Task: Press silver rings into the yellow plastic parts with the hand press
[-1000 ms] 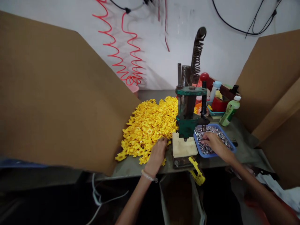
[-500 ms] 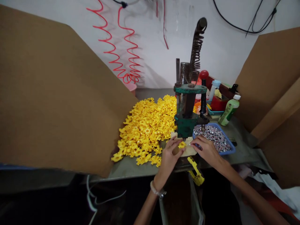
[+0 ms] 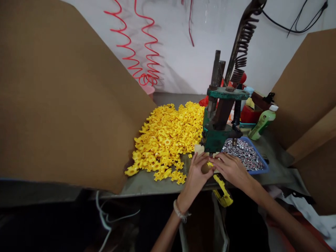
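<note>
Under the head of a green hand press point(image 3: 216, 140), a small yellow star-shaped piece point(image 3: 210, 163) lies between my two hands. My left hand point(image 3: 196, 173) curls round its left side, fingers and thumb touching or nearly touching the piece. From the right, my right hand point(image 3: 229, 168) reaches over it with fingers pressed together; whatever they hold is too small to make out. A pale board point(image 3: 199, 149) shows beneath the press, partly covered by my hands. To the left spreads a large heap of yellow pieces point(image 3: 168, 133).
A blue tray point(image 3: 264, 168) of small metallic parts sits right of the press. Behind it stand a green bottle point(image 3: 262, 120) and a red box point(image 3: 250, 113). A yellow clamp point(image 3: 223, 196) hangs at the table edge. Cardboard panels point(image 3: 65, 98) flank both sides.
My right hand has moved left to the yellow piece and now nearly meets my left hand. The camera view has shifted, and the press's upright spring arm appears larger and more tilted.
</note>
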Action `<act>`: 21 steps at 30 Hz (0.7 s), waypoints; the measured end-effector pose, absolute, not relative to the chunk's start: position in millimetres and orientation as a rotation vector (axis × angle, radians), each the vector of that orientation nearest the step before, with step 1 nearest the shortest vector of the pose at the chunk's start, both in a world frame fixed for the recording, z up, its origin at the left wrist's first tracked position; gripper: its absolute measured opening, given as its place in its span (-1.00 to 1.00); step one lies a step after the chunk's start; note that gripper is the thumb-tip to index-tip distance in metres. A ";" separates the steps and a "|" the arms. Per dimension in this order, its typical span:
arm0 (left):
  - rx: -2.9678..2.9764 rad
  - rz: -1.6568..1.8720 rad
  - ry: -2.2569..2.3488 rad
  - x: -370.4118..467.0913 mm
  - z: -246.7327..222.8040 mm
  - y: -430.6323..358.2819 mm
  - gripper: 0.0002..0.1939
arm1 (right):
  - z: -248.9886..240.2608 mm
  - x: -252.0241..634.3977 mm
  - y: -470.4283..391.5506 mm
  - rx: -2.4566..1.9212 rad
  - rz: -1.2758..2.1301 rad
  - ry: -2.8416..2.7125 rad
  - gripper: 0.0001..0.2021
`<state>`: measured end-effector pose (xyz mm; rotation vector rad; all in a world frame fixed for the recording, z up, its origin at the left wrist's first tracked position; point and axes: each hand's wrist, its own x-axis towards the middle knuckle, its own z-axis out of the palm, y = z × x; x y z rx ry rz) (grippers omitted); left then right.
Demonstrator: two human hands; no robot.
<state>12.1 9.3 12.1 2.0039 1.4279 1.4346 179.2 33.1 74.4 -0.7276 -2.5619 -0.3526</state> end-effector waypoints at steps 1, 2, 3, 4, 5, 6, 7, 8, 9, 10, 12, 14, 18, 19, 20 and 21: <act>2.005 1.438 1.430 12.7 12.5 9.2 -0.71 | 74.3 180.0 32.5 -0.728 -0.342 -2.569 -0.75; 2.005 1.437 1.432 13.2 13.3 9.0 -0.72 | 74.2 180.9 32.0 -0.736 -0.323 -2.572 -0.76; 2.002 1.434 1.433 13.6 14.3 8.8 -0.72 | 74.2 181.9 31.8 -0.750 -0.299 -2.567 -0.77; 1.994 1.433 1.437 14.0 15.5 8.5 -0.72 | 73.9 183.0 31.8 -0.767 -0.274 -2.558 -0.78; 1.986 1.432 1.440 14.4 16.6 8.2 -0.72 | 73.3 184.0 32.1 -0.782 -0.256 -2.551 -0.77; 1.977 1.429 1.443 14.7 17.5 7.8 -0.73 | 72.2 185.0 32.3 -0.794 -0.248 -2.550 -0.76; 1.970 1.425 1.444 14.9 18.2 7.5 -0.73 | 70.7 185.8 32.3 -0.805 -0.254 -2.555 -0.75; 1.963 1.422 1.445 15.0 18.6 7.2 -0.73 | 69.0 186.7 31.7 -0.820 -0.272 -2.565 -0.73; 1.954 1.421 1.449 15.2 18.5 7.0 -0.73 | 67.9 187.5 29.9 -0.834 -0.295 -2.574 -0.72; 1.942 1.426 1.456 15.3 18.1 6.9 -0.72 | 68.1 188.3 26.9 -0.841 -0.320 -2.575 -0.71; 1.905 1.454 1.474 15.7 16.7 6.9 -0.71 | 76.3 190.0 17.5 -0.826 -0.352 -2.521 -0.70; 1.861 1.497 1.491 16.5 15.1 7.2 -0.71 | 100.7 191.0 8.1 -0.777 -0.361 -2.375 -0.71; 1.811 1.549 1.516 19.0 14.5 8.7 -0.72 | 197.2 181.4 33.6 -0.801 -0.329 -1.765 -0.78; 1.798 1.555 1.524 19.8 14.9 9.1 -0.72 | 224.4 176.0 55.5 -0.800 -0.287 -1.582 -0.73; 1.782 1.561 1.533 20.7 15.6 9.5 -0.72 | 249.6 170.0 83.0 -0.780 -0.214 -1.497 -0.69; 1.765 1.566 1.545 21.6 16.3 9.7 -0.72 | 271.3 163.7 113.9 -0.802 -0.068 -1.499 -0.69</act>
